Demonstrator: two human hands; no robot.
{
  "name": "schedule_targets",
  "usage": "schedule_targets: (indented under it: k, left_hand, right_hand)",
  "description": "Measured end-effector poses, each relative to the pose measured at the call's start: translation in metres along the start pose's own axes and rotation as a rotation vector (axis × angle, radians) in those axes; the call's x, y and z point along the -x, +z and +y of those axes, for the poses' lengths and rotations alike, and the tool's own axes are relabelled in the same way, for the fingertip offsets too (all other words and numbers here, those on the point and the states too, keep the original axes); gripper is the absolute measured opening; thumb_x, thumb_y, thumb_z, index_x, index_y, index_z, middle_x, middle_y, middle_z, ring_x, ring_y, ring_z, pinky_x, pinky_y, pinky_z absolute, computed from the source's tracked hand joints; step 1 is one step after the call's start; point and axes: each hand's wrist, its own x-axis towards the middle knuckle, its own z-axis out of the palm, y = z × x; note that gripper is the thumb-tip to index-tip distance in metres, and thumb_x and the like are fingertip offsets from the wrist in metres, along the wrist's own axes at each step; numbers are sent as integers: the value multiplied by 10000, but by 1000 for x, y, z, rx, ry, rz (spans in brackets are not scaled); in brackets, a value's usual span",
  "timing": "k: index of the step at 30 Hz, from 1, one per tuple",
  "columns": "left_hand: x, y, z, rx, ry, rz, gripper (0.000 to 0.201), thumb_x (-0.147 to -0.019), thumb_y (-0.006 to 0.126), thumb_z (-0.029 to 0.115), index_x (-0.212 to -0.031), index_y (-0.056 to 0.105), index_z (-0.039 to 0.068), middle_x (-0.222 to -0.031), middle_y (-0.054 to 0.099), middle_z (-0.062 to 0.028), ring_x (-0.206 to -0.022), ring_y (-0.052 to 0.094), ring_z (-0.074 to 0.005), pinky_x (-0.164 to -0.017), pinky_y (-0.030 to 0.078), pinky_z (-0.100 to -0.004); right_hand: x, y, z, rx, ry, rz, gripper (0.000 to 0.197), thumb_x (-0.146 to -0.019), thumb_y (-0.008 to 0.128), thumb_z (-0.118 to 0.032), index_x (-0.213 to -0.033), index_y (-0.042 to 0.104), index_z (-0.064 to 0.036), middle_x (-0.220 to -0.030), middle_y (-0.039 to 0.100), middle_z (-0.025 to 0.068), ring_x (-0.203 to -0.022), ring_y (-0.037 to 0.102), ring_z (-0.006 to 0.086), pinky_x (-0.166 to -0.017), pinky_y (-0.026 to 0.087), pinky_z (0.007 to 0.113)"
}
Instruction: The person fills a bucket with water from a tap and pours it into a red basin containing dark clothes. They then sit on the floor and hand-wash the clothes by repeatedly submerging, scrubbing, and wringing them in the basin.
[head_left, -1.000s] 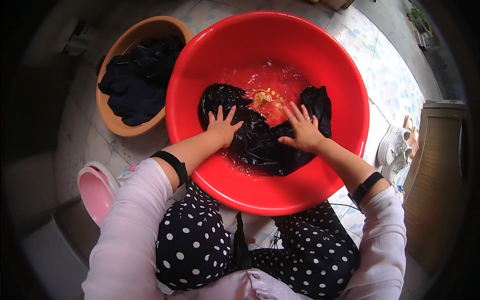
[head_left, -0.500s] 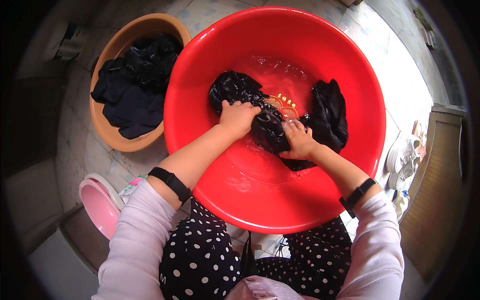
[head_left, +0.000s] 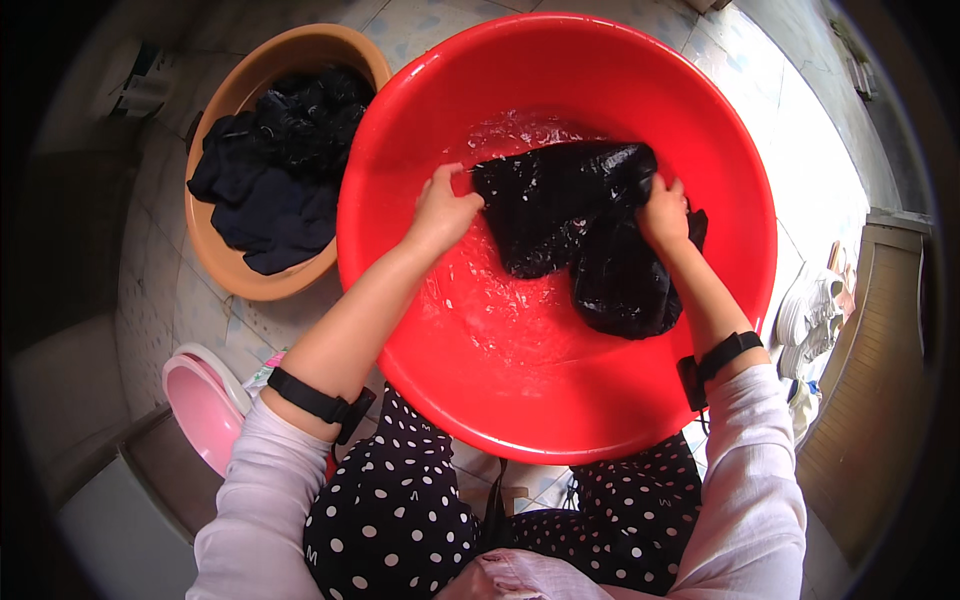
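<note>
A wet black garment (head_left: 560,205) is stretched out in the large red basin (head_left: 420,370), over shallow rippling water. By its left corner my left hand (head_left: 445,212) pinches the cloth between thumb and fingers. My right hand (head_left: 663,213) is closed round a bunched part of the same garment on its right side. From there a dark fold hangs toward the basin's near right part. What the garment is, such as trousers or a top, I cannot make out.
An orange-brown basin (head_left: 210,240) with dark wet clothes (head_left: 275,215) stands at the far left, against the red one. Pink and white basins (head_left: 200,405) are at the near left. White shoes (head_left: 805,315) lie along the right, beside a brown panel (head_left: 870,350).
The garment, bunched low in the water before, is now spread and lifted. My left hand has shifted slightly left; my right hand has moved right and farther away, gripping the cloth.
</note>
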Motion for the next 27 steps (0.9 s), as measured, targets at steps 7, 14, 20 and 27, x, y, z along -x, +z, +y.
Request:
schedule_targets:
  k: [7,14,20,27]
  left_hand:
    - [18,45,-24,-63,-104,-341,780,-859,638,237,-1484,213,42,-1384,445,-213,-1261,464,-293,-983,434,-427]
    - [-1,49,-20,542,-590,-448,751,-964,492,472,-1520,115,138,-1575,160,-109,-1348,303,-474,-975,364,-665]
    - [-18,58,-36,1215,-492,-613,495,-980,404,504,-1222,558,101,-1250,594,-109,-1105,596,-273,-937,502,-455]
    - [-8,46,0,1465,114,-862,376,-993,435,382,-1159,583,79,-1120,652,-91,-976,654,-227,-854,556,-369]
  right_hand:
    - [-35,-59,-53,237,-275,-964,612,-741,701,-498,-1173,655,-66,-1302,560,152,-1182,542,360,-971,468,400]
    - [40,38,-75,-357,-278,-342,826,-840,663,-335,-1517,197,-254,-1324,428,287,-1180,499,456,-1005,427,470]
    - [120,-27,-131,-940,-726,-135,482,-848,636,-212,-1277,510,-35,-1110,540,230,-989,578,426,-837,502,454]
    - [75,-80,-134,-657,-899,322,458,-752,689,-211,-1193,570,-175,-976,557,120,-802,640,337,-613,556,422]
